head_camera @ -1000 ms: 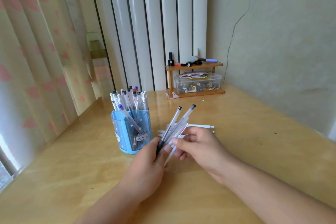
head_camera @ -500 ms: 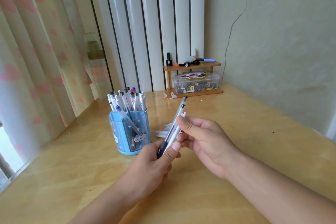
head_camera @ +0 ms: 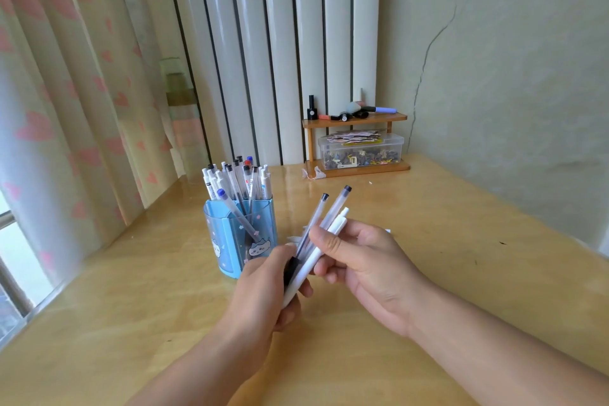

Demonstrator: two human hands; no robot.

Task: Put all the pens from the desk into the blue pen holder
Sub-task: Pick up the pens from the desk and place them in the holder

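With a white pen now added, the bundle of pens [head_camera: 316,241] fans out more than a moment ago, gripped at its lower end by the left hand [head_camera: 263,293] and pinched by the right hand [head_camera: 365,264], just right of the blue pen holder [head_camera: 239,236], not yet inserted.

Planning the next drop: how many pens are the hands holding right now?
3 visible: two clear pens with dark caps and one white pen, bundled between both hands; more may be hidden.
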